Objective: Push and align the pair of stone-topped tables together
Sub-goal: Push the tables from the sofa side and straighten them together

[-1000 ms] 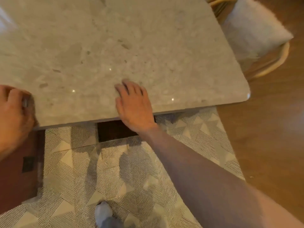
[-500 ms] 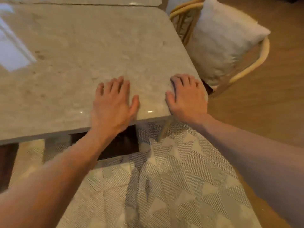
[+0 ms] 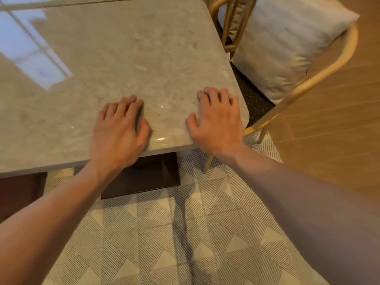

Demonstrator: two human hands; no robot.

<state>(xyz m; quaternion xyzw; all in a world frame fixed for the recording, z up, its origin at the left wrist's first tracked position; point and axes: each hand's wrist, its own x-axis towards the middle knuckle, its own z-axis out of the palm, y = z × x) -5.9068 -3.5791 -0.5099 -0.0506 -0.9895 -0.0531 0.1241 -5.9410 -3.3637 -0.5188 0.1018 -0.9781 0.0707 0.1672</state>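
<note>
Far left, under the slab's near edge, we note a dark reddish-brown panel [image 3: 20,194]; what it belongs to we cannot tell. Above it the stone-topped table [image 3: 127,50] fills the upper left: pale grey-beige, mottled, polished enough to mirror a window, with rounded corners. Along its far edge, at the top of the frame, a thin seam separates it from the second tabletop [image 3: 72,0], of which only a sliver shows.

Our left hand [image 3: 119,132] lies palm-down on the near edge, fingers bunched together, gripping nothing. Beneath the slab sits a dark square pedestal base [image 3: 144,177] on a rug [image 3: 185,233] of cream triangles and fine hatched stripes.

Our right hand [image 3: 216,120] presses flat by the near right corner, fingers slightly curled, gripping nothing, well apart from the left.

Just beside the table's right edge stands a bentwood chair [image 3: 320,75], light wood with a curved back, carrying a white fluffy cushion [image 3: 287,42]. Wood-plank floor [image 3: 339,140] lies at right.
</note>
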